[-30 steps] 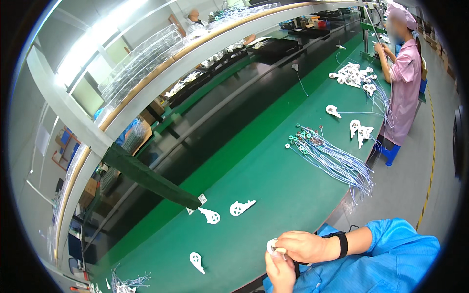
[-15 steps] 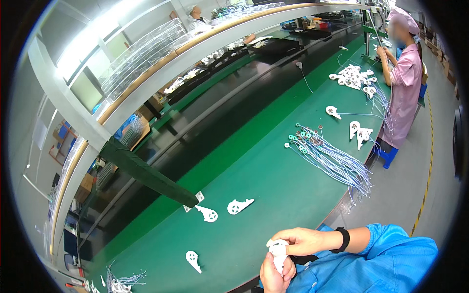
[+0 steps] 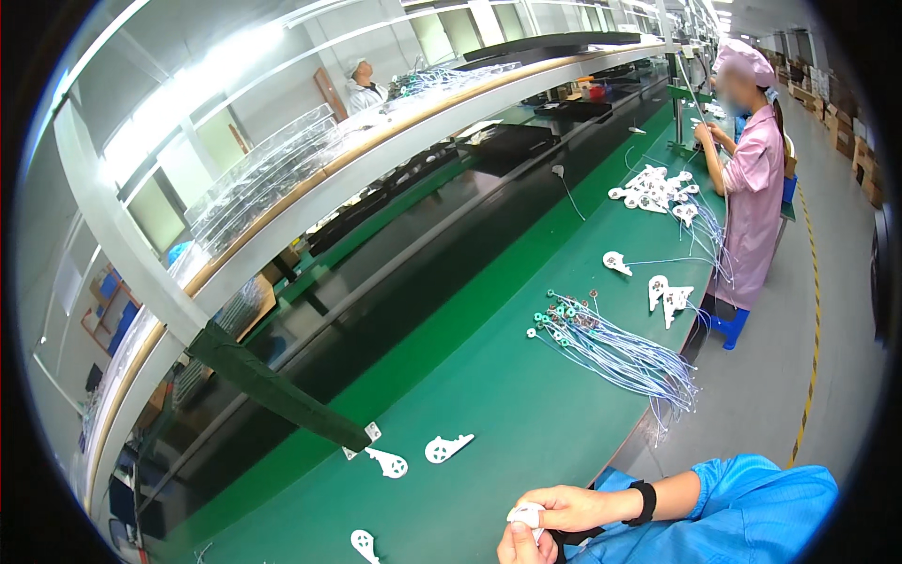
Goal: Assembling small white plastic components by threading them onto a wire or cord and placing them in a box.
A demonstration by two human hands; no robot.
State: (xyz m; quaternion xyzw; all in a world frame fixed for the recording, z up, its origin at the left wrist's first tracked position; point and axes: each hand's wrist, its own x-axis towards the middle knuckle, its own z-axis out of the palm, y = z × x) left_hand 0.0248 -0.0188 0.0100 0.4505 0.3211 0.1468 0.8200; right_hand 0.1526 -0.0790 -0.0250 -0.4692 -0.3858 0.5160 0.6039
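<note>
Both my hands are at the lower edge of the view, closed around a white plastic part (image 3: 528, 514) with a rounded end. My right hand (image 3: 571, 509) reaches in from the right and grips its top with thumb and fingers. Below it, my left hand (image 3: 522, 547) clasps the lower end, partly cut off by the frame. The fingers hide most of the part. On the green bench (image 3: 489, 479) nearby lie similar loose white parts, flat, round-headed and tailed: one piece (image 3: 449, 448), another (image 3: 391, 463) by the post foot, and a third (image 3: 364, 543) nearer me.
A bundle of pale blue wires (image 3: 625, 348) with small green and brown ends lies along the right edge. Beyond it are white parts (image 3: 669, 299) and a heap (image 3: 653, 188) of them. A green-wrapped post (image 3: 277, 385) stands left. A co-worker in pink (image 3: 752, 179) works far right.
The view has tilted up, so bench items sit lower and slightly left. Both hands still hold the white part, which is now more covered by fingers.
</note>
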